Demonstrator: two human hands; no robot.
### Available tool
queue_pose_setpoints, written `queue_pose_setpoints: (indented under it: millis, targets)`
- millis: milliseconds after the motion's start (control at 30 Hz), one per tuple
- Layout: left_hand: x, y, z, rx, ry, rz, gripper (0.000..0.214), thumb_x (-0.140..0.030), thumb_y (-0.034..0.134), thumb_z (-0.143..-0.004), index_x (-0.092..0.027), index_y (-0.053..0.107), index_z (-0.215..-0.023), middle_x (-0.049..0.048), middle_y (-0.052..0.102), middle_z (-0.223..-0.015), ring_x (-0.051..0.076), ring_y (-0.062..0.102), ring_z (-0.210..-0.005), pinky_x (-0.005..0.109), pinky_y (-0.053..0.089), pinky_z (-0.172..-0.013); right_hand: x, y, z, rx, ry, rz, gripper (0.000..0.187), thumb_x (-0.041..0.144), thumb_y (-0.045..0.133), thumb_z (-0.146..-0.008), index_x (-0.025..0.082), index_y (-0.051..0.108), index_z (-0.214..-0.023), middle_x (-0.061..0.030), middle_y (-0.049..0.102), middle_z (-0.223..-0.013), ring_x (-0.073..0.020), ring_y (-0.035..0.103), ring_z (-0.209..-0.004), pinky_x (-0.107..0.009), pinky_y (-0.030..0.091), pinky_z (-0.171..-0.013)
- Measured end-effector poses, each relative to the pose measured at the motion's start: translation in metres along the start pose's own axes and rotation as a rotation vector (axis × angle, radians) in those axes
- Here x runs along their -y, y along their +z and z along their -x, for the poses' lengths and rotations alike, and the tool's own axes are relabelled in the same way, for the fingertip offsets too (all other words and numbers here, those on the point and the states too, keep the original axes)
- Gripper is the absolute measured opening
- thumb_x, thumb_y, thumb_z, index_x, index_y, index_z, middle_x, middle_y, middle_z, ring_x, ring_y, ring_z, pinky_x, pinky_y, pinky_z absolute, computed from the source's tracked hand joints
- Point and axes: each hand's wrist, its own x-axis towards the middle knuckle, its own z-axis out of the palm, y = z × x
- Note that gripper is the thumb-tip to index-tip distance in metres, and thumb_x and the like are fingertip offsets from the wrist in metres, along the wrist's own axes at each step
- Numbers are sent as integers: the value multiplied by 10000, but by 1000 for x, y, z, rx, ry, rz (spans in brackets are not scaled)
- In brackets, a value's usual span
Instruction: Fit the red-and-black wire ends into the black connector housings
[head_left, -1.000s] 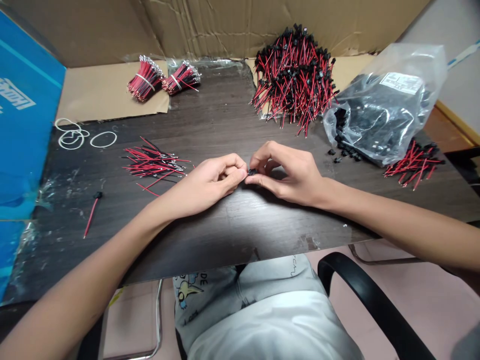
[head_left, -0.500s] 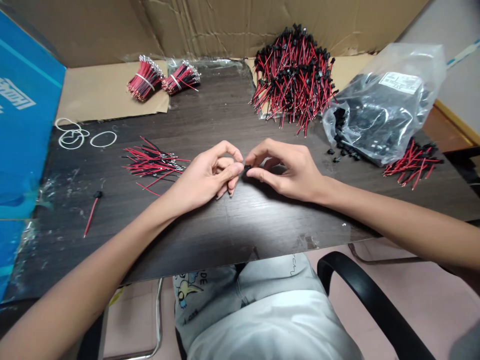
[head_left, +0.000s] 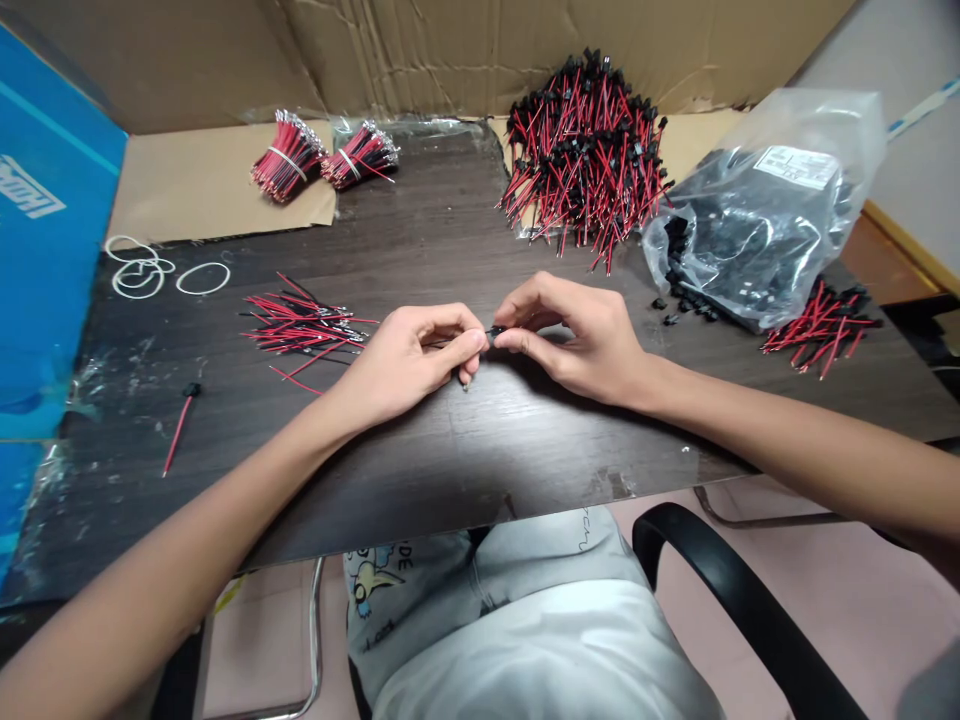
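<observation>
The left hand (head_left: 420, 360) has drawn its thumb and forefinger in beside the connector (head_left: 496, 333), so both hands seem engaged on it; whether they grip a wire, I cannot tell. Small, black and mid-frame, it is pinched by the right hand (head_left: 596, 335). Wires (head_left: 300, 322) lie left of centre.

bright light glares off the wood-grain tabletop (head_left: 517, 425) toward six o'clock and glints on the plastic bag (head_left: 776, 235) near two; shadow darkens beneath the right hand (head_left: 577, 335); the black connector (head_left: 495, 332) looks soft.
</observation>
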Motion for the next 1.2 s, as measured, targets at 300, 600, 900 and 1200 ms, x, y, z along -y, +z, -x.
queue_pose_setpoints:
  millis: [300,600,900,1200]
  targets:
    - [-2,-1,-1,4,-4,-61,233,-314,643,-956,-140,677,-805,-5,680,-665,44,475,-464,182,376,-464,-5,2,0,22,-167,128,106,286,662,-1039,186,667,-1007,-35,728,-911,-141,691,-797,-259,586,-719]
    - [-1,-42,-4,-205,84,-152,341,-518,756,-895,-180,730,-853,-25,639,-590,68,508,-476,232,371,-442,-9,1,-5,-168,104,-26,256,475,715,-987,221,698,-1005,-26,693,-937,-138,679,-780,-253,624,-639]
    - [-7,-75,10,36,225,-594,157,-360,779,-875,-204,778,-866,-3,728,-883,109,603,-769,266,471,-683,-19,-2,-4,-217,227,-122,263,489,782,-928,248,708,-1000,-15,669,-912,-149,654,-772,-268,622,-597]
    - [3,-60,9,298,236,-824,220,-332,606,-968,-220,681,-794,-9,681,-919,166,617,-912,295,440,-845,-19,-4,-5,-180,244,-67,299,517,784,-920,239,705,-998,-19,686,-905,-160,679,-812,-263,605,-603]
